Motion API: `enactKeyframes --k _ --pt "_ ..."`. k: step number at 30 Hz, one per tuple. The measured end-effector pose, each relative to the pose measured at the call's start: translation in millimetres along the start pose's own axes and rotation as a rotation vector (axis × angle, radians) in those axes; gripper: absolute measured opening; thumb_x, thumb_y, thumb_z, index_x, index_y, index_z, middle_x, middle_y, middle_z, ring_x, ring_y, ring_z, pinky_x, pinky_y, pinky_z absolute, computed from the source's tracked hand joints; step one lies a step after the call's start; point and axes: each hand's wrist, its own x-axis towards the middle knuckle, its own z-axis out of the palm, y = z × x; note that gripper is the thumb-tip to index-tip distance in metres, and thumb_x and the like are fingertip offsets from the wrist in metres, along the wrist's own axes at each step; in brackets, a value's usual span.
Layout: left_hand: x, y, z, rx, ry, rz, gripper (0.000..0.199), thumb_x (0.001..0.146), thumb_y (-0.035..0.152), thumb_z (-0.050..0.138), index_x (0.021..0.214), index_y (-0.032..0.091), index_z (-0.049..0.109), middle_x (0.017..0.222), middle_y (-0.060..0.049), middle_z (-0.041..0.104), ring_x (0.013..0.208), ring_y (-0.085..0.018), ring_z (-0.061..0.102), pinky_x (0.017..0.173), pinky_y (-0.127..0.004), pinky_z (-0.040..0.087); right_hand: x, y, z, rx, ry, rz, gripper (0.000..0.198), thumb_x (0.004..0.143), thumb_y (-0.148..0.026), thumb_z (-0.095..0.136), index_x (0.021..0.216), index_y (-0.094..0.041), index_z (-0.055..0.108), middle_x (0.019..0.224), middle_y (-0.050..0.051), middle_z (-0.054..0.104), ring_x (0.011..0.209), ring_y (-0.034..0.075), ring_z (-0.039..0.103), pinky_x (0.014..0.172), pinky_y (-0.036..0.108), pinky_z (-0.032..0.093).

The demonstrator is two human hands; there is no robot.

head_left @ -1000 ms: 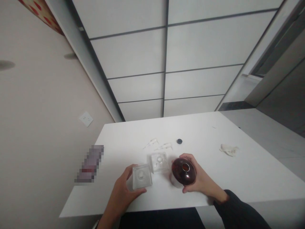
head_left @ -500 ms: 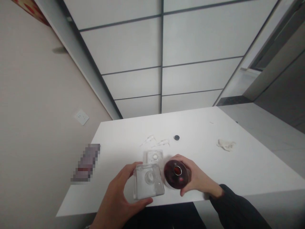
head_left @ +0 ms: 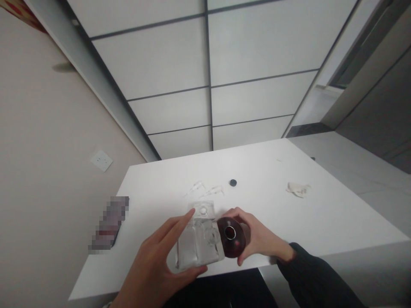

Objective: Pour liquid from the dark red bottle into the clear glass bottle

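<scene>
My left hand [head_left: 160, 256] is closed around a clear, square-sided bottle [head_left: 188, 248], thumb low and fingers along its far side. This bottle leans to the right, and its round open neck is close to a dark red, round bottle [head_left: 236, 246]. My right hand [head_left: 255, 237] grips the red bottle from its right side; a ring-shaped open mouth shows on top. Just beyond the held bottles stands a second clear bottle [head_left: 208, 209] with a round opening. Whether the two held bottles touch is hard to tell.
Clear, thin plastic pieces [head_left: 212, 191] lie beyond the bottles on the white table [head_left: 257, 162]. Near them sits a small black cap [head_left: 233, 182]. Crumpled tissue [head_left: 298, 189] lies to the right. A blurred flat object [head_left: 109, 224] is at the left edge.
My left hand has tipped the clear bottle to the right, bringing its neck nearer the red bottle. The red bottle leans slightly more in my right hand. The whole view has shifted a little.
</scene>
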Motion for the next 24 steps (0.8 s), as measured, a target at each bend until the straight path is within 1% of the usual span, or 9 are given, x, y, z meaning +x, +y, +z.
enactKeyframes --k 3,7,10,16,19,24 --pt "6.3 6.0 -3.6 0.047 0.005 0.034 0.104 0.064 0.025 0.097 0.154 0.037 0.046 0.137 -0.003 0.074 0.116 -0.027 0.077 0.095 -0.030 0.066 -0.1 0.5 -0.9 -0.024 0.000 -0.019 0.091 0.044 -0.059 0.103 0.117 -0.020 0.065 0.120 0.010 0.071 0.110 0.029 0.068 0.098 0.043 0.053" --pt "11.1 9.9 -5.9 0.116 0.034 0.070 0.097 0.056 0.025 0.100 0.140 0.033 0.053 0.126 -0.004 0.078 0.103 -0.029 0.081 0.089 -0.034 0.069 -0.6 3.0 -1.6 -0.020 -0.005 -0.037 0.091 0.044 -0.055 0.104 0.118 -0.021 0.064 0.120 0.009 0.071 0.110 0.029 0.068 0.098 0.043 0.053" --pt "12.9 11.3 -7.3 0.139 0.030 0.081 0.095 0.054 0.024 0.101 0.136 0.032 0.054 0.120 -0.003 0.079 0.097 -0.028 0.081 0.086 -0.035 0.070 -0.5 3.8 -1.4 -0.023 -0.001 -0.044 0.091 0.044 -0.054 0.104 0.118 -0.021 0.064 0.119 0.008 0.070 0.109 0.028 0.068 0.098 0.044 0.052" --pt "16.7 13.7 -12.3 0.134 -0.005 0.094 0.085 0.065 0.030 0.096 0.140 0.034 0.056 0.124 -0.003 0.078 0.103 -0.027 0.080 0.089 -0.036 0.068 0.5 1.2 -1.0 0.010 -0.010 -0.049 0.090 0.045 -0.051 0.105 0.120 -0.021 0.065 0.121 0.009 0.070 0.112 0.029 0.068 0.101 0.045 0.052" --pt "18.0 15.2 -14.7 0.131 -0.013 0.094 0.084 0.070 0.032 0.094 0.144 0.037 0.055 0.127 -0.002 0.077 0.107 -0.027 0.079 0.093 -0.035 0.067 1.3 0.1 -1.2 0.022 -0.015 -0.057 0.089 0.047 -0.050 0.105 0.121 -0.022 0.065 0.122 0.009 0.071 0.113 0.029 0.068 0.101 0.044 0.052" --pt "18.4 17.1 -16.4 0.122 -0.055 0.072 0.077 0.075 0.037 0.090 0.145 0.035 0.059 0.129 -0.004 0.077 0.110 -0.028 0.078 0.095 -0.036 0.066 1.6 -1.4 -1.3 -0.031 -0.014 -0.053 0.090 0.046 -0.057 0.103 0.120 -0.022 0.065 0.121 0.009 0.070 0.111 0.029 0.069 0.100 0.045 0.054"
